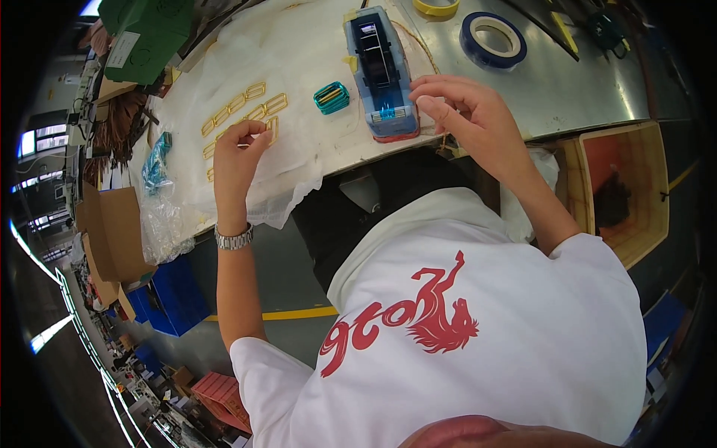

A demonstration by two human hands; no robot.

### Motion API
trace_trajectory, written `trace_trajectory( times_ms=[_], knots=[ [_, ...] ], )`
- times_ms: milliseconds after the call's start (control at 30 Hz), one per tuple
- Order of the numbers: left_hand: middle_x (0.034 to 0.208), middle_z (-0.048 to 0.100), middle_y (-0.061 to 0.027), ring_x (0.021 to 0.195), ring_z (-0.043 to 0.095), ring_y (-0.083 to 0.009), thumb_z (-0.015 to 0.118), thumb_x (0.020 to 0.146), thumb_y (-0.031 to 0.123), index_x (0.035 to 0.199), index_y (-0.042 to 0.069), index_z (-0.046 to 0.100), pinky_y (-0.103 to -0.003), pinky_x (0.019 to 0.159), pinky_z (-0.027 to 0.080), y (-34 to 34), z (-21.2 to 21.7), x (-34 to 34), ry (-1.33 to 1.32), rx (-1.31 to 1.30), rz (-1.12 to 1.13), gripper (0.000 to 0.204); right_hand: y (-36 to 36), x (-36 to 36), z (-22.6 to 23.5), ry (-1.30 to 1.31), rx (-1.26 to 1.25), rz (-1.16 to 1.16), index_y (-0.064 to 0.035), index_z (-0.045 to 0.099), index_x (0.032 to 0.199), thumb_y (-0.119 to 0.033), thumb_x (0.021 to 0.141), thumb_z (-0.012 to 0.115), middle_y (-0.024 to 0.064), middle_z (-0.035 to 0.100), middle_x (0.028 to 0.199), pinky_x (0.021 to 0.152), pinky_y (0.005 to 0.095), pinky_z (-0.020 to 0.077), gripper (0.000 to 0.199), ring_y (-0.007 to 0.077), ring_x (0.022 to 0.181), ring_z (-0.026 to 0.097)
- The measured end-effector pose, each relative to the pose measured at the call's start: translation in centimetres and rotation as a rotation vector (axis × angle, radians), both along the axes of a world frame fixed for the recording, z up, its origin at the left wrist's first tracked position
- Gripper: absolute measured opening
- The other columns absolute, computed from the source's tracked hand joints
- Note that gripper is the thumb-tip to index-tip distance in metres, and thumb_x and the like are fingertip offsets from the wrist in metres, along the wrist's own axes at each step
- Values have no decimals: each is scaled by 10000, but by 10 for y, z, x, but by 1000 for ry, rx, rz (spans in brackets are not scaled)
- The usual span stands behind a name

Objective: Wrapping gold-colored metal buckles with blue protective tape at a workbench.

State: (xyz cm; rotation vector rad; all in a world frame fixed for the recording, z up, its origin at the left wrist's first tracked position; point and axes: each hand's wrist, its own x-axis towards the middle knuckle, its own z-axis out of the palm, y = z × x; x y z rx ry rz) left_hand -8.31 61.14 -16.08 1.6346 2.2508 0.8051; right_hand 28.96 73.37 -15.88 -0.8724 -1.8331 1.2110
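Observation:
My left hand [240, 153] has its thumb and fingers pinched together at a gold rectangular buckle [272, 130]. Rows of similar gold buckles [224, 116] lie on the white-covered bench, partly hidden by this hand. Loosely curled, my right hand [478, 123] has thumb and fingers apart and nothing visible between them. Its fingertips are at the right side of a blue tape dispenser [388, 89], perhaps touching it. Left of the dispenser sits a small stack of buckles wrapped in turquoise film [331, 98].
A blue tape roll [493, 40] and a yellow tape roll [436, 7] lie on the metal surface at back right. Crumpled clear plastic with turquoise film [157, 164] is at the left edge. A green box [148, 41] stands far left, a wooden-sided bin [627, 194] at right.

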Motion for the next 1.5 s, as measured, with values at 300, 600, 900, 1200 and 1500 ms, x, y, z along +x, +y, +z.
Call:
trace_trajectory(
  times_ms=[300, 600, 900, 1200, 1500],
  knots=[
    [926, 691, -23, 754, 588, -85, 722, 1071, 125, 1143, -8, 718, -248, 667, 454, -16, 52, 55, -1037, 72, 73, 152, 13, -42, -25, 35, -162, 101, 25, 808, 1101, -299, 1028, 748, 84, 812, 923, 709, 266, 577, 338, 104, 757, 728],
    [889, 699, -58, 619, 596, -109, 684, 1088, 149, 1089, -8, 702, -241, 505, 432, -16, 84, 134, -1138, 23, -106, 158, -36, -11, 22, 228, -502, 178, 40, 758, 1057, -143, 1060, 708, 70, 829, 961, 591, 220, 528, 189, 72, 704, 693],
    [812, 738, -39, 624, 646, -62, 769, 1042, 126, 1038, -25, 740, -206, 531, 488, -19, 68, 173, -1020, -200, -99, 153, -63, 8, -6, 197, -726, 237, 62, 725, 1218, -79, 1064, 665, 66, 803, 939, 589, 245, 529, 217, 82, 672, 684],
    [831, 724, -52, 633, 648, -92, 734, 1057, 109, 1028, -25, 739, -228, 532, 481, -8, 49, 173, -960, -259, -112, 137, -70, 9, -7, 249, -736, 264, 35, 737, 1318, -32, 1040, 625, 52, 795, 960, 629, 247, 554, 307, 94, 741, 719],
    [818, 737, -16, 652, 638, -46, 773, 1040, 117, 1033, -19, 757, -205, 552, 486, -4, 42, 173, -914, -268, -134, 138, -71, 9, -7, 289, -760, 291, 36, 727, 1288, -101, 1027, 740, 68, 804, 1020, 685, 243, 567, 295, 95, 798, 727]
  ],
)
